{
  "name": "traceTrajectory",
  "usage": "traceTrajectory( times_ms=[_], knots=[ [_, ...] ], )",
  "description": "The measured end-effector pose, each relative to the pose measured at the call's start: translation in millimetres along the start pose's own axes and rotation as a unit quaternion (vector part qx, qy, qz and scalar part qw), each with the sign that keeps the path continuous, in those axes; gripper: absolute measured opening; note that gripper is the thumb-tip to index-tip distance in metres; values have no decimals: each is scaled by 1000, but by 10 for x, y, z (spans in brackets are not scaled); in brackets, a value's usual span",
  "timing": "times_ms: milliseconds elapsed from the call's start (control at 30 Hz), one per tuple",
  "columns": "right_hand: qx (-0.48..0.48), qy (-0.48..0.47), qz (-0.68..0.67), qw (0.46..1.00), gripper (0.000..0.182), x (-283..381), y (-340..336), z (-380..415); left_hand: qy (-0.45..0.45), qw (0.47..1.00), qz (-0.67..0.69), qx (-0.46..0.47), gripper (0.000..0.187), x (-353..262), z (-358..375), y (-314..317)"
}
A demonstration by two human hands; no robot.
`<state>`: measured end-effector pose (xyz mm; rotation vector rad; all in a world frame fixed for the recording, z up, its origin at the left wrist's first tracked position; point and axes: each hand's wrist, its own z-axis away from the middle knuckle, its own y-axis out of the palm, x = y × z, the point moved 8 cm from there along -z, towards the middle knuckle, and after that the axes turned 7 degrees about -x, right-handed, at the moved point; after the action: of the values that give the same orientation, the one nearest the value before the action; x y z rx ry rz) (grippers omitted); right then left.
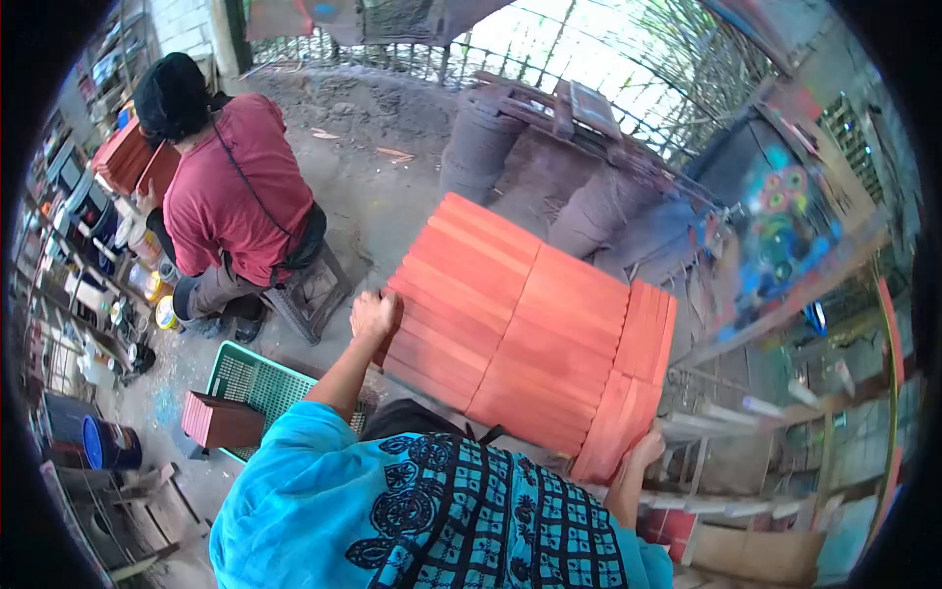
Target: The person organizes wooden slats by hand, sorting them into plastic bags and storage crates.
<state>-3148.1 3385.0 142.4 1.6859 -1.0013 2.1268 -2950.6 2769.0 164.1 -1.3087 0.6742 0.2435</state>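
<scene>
In front of my body is a wide block of orange-red wooden slats [510,314], packed tightly in several sections side by side. My left hand [376,316] is closed on its left edge, knuckles up, with the fingertips hidden. At the lower right corner my right hand [645,450] grips the opposite edge; its fingers are partly hidden by the slats. The block looks slightly tilted, and whatever supports it from below is out of sight.
A person in a red shirt [231,187] sits on a stool [312,294], holding reddish boards [126,155]. A green crate [235,368] with a reddish block [224,420] is at lower left. Grey sacks [479,142] stand ahead; wooden racks [785,417] are at right.
</scene>
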Motion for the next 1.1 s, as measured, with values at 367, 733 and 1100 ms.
traceTrajectory(
  times_ms=[367,733,1100],
  knots=[
    [166,-9,-136,977,40,1747,3418,-48,-56,990,87,-91,43,-649,-2388,-458],
    [291,-36,-136,946,36,3179,6318,250,-150,971,110,-150,48,-933,-4160,-868],
    [408,-164,-91,893,38,4328,9309,509,-253,909,134,-303,44,-1076,-5479,-406]
  ],
)
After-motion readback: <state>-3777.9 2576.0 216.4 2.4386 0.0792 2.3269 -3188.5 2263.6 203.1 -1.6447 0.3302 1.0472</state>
